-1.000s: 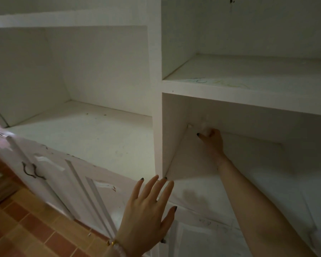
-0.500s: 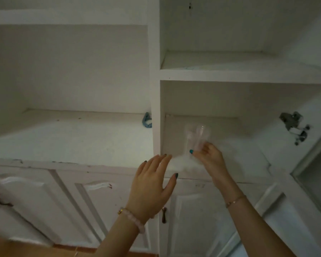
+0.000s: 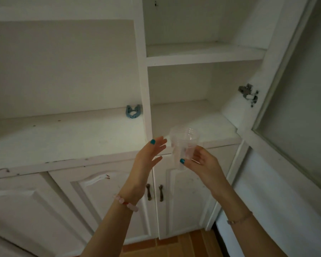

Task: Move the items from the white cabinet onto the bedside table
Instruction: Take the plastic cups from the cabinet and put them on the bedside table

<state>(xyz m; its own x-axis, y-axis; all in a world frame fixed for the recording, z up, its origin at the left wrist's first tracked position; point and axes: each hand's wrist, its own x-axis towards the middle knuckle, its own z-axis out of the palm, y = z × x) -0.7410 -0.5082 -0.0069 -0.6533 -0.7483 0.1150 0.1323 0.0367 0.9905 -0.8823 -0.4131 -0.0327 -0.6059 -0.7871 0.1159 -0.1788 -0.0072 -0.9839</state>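
Right hand (image 3: 202, 162) grips a clear plastic cup (image 3: 183, 143) held in the air before the white wooden cabinet's (image 3: 202, 58) lower right shelf. The cup's long axis is tilted, mouth up and away. Left hand (image 3: 148, 156), fingers straight and empty, stands just left of the cup.

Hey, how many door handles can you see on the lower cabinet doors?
2. The left handle and the right handle hang side by side, low on the cabinet, near the picture's centre. Doors further left may have handles out of view.
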